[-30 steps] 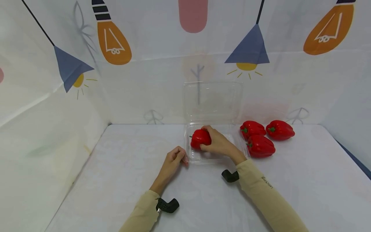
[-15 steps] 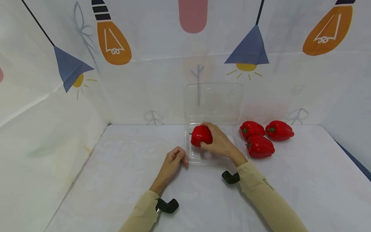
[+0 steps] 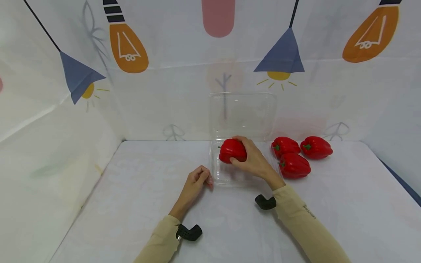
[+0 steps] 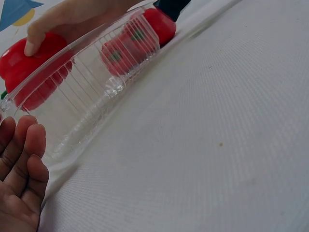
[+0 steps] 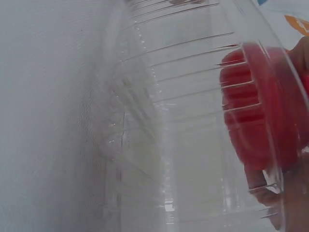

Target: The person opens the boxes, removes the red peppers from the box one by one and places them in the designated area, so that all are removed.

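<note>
My right hand (image 3: pixel 251 159) grips a red bell pepper (image 3: pixel 231 150) from its right side, the stem pointing left. Both wrist views show the bell pepper (image 4: pixel 34 72) raised off the bottom of a clear plastic clamshell container (image 3: pixel 223 179), its lower part seen through the wall. The container's lid (image 3: pixel 241 115) stands up at the back. At the front left corner my left hand (image 3: pixel 194 182) holds the container's rim, its fingertips showing pink through the plastic. In the left wrist view these fingers (image 4: pixel 35 140) are bent beside the container wall; the thumb is hidden there.
Three more red bell peppers (image 3: pixel 295 166) lie to the right of the container, close together, their stems toward it. A white cloth covers the table (image 3: pixel 148 168). Behind it hangs a patterned white curtain (image 3: pixel 171 91).
My right hand has lifted the bell pepper and carried it slightly back and to the right, over the container. My left hand stays at the container's corner.
</note>
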Motion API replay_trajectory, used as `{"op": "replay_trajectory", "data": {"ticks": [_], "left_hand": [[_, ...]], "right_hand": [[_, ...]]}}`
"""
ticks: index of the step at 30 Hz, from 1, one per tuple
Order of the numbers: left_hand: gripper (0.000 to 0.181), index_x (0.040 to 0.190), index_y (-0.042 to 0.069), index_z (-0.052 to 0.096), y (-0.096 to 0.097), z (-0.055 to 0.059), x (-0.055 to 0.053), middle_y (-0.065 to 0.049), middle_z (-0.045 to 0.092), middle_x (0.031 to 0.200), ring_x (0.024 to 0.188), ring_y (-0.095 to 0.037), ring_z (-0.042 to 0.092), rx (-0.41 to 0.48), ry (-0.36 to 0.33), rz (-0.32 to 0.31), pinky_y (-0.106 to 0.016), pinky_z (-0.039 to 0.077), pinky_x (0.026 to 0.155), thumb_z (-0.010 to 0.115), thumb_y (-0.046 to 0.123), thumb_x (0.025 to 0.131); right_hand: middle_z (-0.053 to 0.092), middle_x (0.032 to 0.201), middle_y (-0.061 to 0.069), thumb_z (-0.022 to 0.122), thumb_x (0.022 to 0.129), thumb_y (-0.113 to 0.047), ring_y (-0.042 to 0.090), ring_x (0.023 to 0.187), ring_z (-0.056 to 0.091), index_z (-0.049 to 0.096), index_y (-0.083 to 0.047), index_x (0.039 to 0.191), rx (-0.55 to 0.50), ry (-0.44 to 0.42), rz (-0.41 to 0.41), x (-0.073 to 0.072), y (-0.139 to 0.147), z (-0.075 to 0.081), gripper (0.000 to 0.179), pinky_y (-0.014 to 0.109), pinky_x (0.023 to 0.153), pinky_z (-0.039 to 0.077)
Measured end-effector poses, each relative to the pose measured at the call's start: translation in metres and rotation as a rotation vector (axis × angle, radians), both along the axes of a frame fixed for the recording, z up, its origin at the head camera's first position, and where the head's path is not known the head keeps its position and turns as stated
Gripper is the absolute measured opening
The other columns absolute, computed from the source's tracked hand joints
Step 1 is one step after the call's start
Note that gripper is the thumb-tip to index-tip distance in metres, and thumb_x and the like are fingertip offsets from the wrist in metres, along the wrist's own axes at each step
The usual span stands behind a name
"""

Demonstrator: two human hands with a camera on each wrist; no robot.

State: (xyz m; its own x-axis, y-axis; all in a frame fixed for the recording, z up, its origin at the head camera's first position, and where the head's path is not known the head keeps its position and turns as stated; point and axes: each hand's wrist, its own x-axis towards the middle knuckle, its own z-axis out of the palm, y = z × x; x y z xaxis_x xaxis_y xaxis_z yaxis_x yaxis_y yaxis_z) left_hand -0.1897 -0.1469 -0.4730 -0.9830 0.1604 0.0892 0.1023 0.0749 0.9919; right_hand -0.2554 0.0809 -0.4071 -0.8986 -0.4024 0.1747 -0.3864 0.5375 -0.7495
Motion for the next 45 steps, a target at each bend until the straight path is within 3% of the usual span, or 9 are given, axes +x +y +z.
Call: {"op": "replay_trajectory", "data": {"ticks": [5, 8, 11, 19, 27, 31, 45], "left_hand": [[0.019, 0.089, -0.003, 0.053, 0.001, 0.013, 0.006, -0.008, 0.058, 0.073, 0.066, -0.018, 0.061, -0.008, 0.002, -0.009, -0.025, 0.053, 0.069, 0.044, 0.01, 0.1], [0.02, 0.089, -0.002, 0.053, 0.002, 0.011, 0.006, -0.006, 0.058, 0.072, 0.064, -0.014, 0.061, -0.021, 0.031, 0.002, -0.024, 0.053, 0.068, 0.045, 0.013, 0.1], [0.023, 0.089, -0.001, 0.054, 0.001, -0.001, 0.001, -0.003, 0.058, 0.071, 0.064, -0.011, 0.061, -0.026, 0.041, 0.016, -0.024, 0.052, 0.067, 0.046, 0.018, 0.1], [0.022, 0.088, -0.004, 0.054, 0.0, 0.001, 0.001, -0.001, 0.058, 0.07, 0.063, -0.011, 0.06, -0.019, 0.024, 0.006, -0.023, 0.051, 0.067, 0.045, 0.012, 0.1], [0.021, 0.085, -0.005, 0.053, 0.002, 0.025, 0.011, -0.004, 0.058, 0.069, 0.063, -0.017, 0.061, -0.019, 0.036, -0.005, -0.025, 0.052, 0.067, 0.045, 0.008, 0.099], [0.022, 0.085, -0.006, 0.052, 0.003, 0.026, 0.012, -0.002, 0.057, 0.068, 0.063, -0.015, 0.061, -0.004, 0.039, -0.006, -0.025, 0.052, 0.067, 0.045, 0.008, 0.099], [0.022, 0.086, -0.007, 0.053, 0.003, 0.026, 0.012, -0.002, 0.057, 0.071, 0.064, -0.015, 0.061, 0.0, 0.027, -0.016, -0.026, 0.054, 0.067, 0.045, 0.009, 0.099]], "right_hand": [[0.045, 0.137, 0.004, 0.071, 0.081, -0.031, 0.026, 0.12, 0.047, 0.034, -0.024, 0.141, -0.028, -0.009, 0.013, 0.005, 0.004, 0.006, 0.071, 0.047, 0.09, 0.052], [0.044, 0.138, 0.004, 0.073, 0.08, -0.032, 0.025, 0.121, 0.046, 0.034, -0.024, 0.142, -0.014, 0.01, 0.006, 0.009, 0.008, 0.01, 0.074, 0.047, 0.09, 0.052], [0.044, 0.139, 0.004, 0.075, 0.078, -0.032, 0.025, 0.122, 0.045, 0.034, -0.024, 0.142, -0.011, 0.014, 0.003, 0.013, 0.013, 0.011, 0.076, 0.046, 0.089, 0.053], [0.047, 0.138, 0.003, 0.075, 0.079, -0.036, 0.024, 0.118, 0.047, 0.037, -0.024, 0.141, -0.038, -0.004, 0.019, 0.021, 0.03, 0.017, 0.074, 0.045, 0.087, 0.053], [0.052, 0.134, 0.002, 0.075, 0.078, -0.039, 0.025, 0.108, 0.053, 0.04, -0.025, 0.14, -0.012, 0.024, 0.006, 0.025, 0.046, 0.019, 0.072, 0.037, 0.076, 0.055], [0.052, 0.134, 0.001, 0.075, 0.078, -0.04, 0.026, 0.108, 0.053, 0.04, -0.027, 0.14, -0.007, 0.001, -0.02, 0.028, 0.054, 0.02, 0.072, 0.035, 0.075, 0.055], [0.047, 0.136, 0.009, 0.075, 0.074, -0.015, 0.028, 0.118, 0.045, 0.037, -0.021, 0.141, -0.035, 0.082, -0.074, 0.035, 0.081, 0.03, 0.077, 0.051, 0.083, 0.053]]}}
